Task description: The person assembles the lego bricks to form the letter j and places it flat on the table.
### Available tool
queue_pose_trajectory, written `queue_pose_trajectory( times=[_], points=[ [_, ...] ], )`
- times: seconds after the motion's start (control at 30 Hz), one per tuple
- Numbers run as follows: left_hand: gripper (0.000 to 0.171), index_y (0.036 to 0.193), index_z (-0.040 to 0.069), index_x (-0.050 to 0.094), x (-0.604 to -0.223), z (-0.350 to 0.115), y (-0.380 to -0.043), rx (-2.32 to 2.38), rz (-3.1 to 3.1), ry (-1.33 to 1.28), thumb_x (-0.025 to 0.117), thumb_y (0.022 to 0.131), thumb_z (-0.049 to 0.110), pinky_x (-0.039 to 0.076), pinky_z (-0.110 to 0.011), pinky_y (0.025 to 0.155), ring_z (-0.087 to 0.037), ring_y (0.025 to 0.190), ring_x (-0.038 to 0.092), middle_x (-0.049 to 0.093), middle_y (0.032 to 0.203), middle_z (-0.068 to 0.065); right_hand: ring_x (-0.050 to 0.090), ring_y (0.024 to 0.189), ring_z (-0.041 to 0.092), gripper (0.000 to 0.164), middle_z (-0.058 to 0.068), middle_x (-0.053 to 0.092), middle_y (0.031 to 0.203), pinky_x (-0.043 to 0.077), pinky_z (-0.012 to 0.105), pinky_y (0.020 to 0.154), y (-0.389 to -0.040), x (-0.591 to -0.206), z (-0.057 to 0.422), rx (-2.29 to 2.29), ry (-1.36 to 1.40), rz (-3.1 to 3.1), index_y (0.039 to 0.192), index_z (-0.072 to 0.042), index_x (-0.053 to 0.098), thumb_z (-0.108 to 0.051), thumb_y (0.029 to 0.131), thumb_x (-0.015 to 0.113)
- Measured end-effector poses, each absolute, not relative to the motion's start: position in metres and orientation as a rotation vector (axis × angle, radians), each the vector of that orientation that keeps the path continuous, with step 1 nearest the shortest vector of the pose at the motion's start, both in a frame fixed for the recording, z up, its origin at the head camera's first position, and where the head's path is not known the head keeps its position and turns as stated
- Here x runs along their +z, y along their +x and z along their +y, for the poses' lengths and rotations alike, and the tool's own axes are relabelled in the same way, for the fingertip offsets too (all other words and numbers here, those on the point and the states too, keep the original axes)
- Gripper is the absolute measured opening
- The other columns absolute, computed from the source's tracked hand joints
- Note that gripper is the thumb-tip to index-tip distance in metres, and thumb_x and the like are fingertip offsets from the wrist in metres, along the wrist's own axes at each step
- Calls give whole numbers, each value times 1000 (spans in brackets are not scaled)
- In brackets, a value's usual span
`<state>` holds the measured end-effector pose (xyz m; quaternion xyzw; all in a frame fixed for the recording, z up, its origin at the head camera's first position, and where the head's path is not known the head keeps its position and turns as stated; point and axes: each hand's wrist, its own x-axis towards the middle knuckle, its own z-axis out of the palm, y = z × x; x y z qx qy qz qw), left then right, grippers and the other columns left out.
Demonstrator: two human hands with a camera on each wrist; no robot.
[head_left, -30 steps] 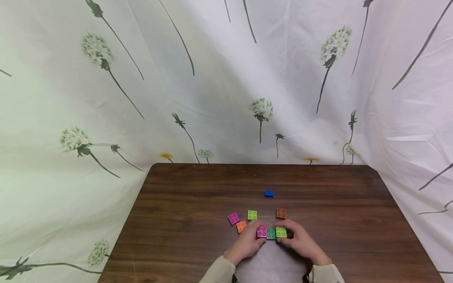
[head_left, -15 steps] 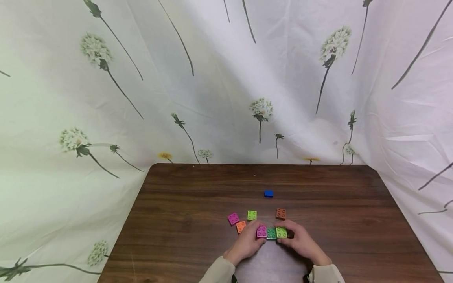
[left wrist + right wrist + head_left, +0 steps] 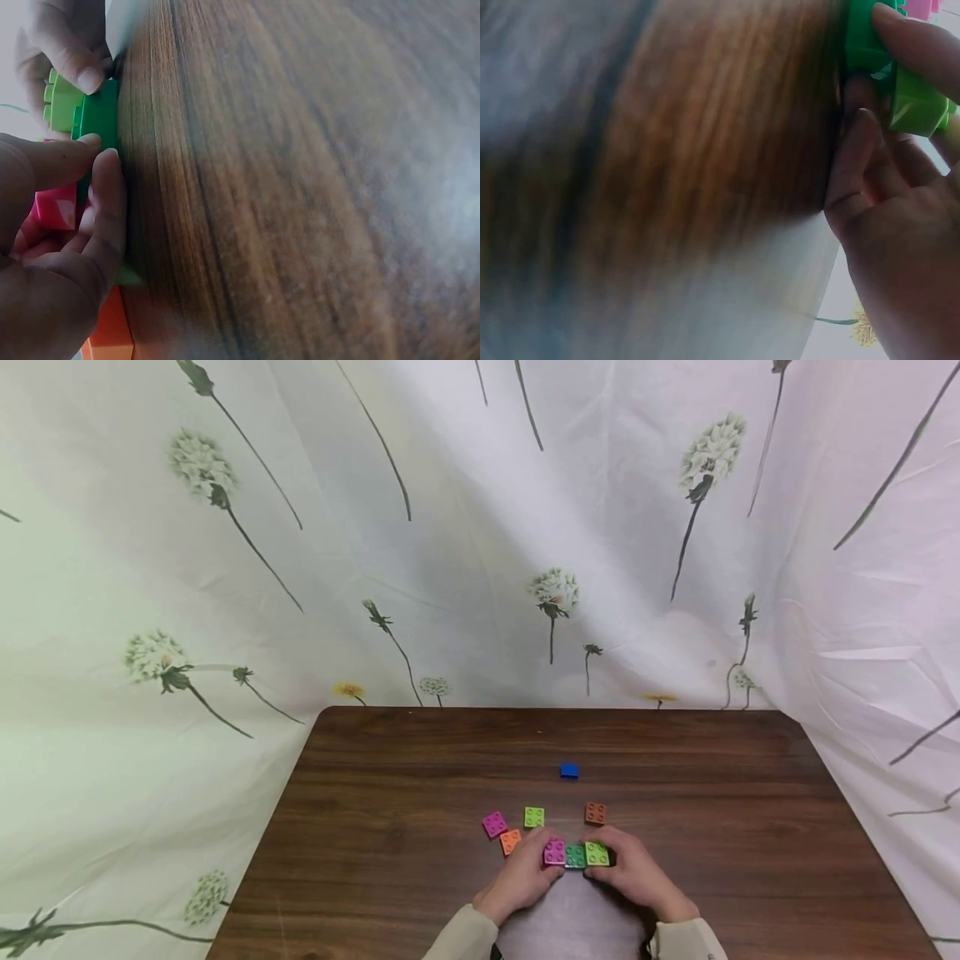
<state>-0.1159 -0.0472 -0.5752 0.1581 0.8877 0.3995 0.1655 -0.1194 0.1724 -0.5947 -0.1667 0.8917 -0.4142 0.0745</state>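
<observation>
A: State the condition of the hands.

B: Left hand [image 3: 523, 872]: thumb and fingers set narrowly around the magenta brick [image 3: 554, 852]. Right hand [image 3: 639, 872]: same grip around the light-green brick [image 3: 597, 854].

A: Locate the held parts.

B: Both sit at a raised level, at opposite ends of the dark-green brick [image 3: 575, 857], between the hands over the wood-grain table [image 3: 375, 827].

A: List adjacent parts.

B: Orange brick [image 3: 509, 840], just beside the left hand; second magenta brick [image 3: 494, 824], next to the orange one; second light-green brick [image 3: 534, 817] and brown brick [image 3: 596, 812], beyond the hands; blue brick [image 3: 569, 771], farthest back.

A: Markings?

B: Stud tops: too small to read.
</observation>
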Motion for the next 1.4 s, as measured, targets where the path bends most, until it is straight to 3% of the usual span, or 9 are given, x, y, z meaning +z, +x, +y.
queue_pose_trajectory(
  times=[0.67,0.83,0.97,1.2,1.4],
  points=[
    [43,123,15,56,-568,-47,-110,1033,2601,481,73,84,15,49,-35,91,-12,106,57,57,115,3,58,98,13,34,-9,63,105,45,31,84,-120,-596,168,-1223,-409,2648,104,-24,65,-22,74,82],
    [58,132,18,53,-550,-56,-109,945,2697,555,76,80,32,50,-27,73,-8,87,56,52,118,-1,58,97,12,34,-9,63,104,45,31,84,-120,-595,168,-1219,-399,2648,104,-24,65,-22,74,82],
    [55,129,13,57,-541,-70,-112,1000,2817,504,74,80,32,42,-21,62,-5,73,49,53,113,-3,58,97,13,35,-9,63,104,45,32,84,-120,-595,169,-1215,-394,2660,104,-24,66,-22,74,82],
    [42,121,10,61,-550,-94,-114,1080,2867,313,73,83,23,50,-38,86,-17,100,60,56,111,0,59,102,16,35,-10,63,105,46,36,88,-120,-596,169,-1203,-380,2669,104,-26,66,-24,73,83],
    [42,119,7,61,-560,-98,-111,1050,2883,425,74,80,16,50,-40,91,-21,106,62,63,114,-6,59,103,17,35,-9,63,106,47,37,87,-120,-596,170,-1201,-378,2653,105,-26,65,-26,74,82]
  ],
)
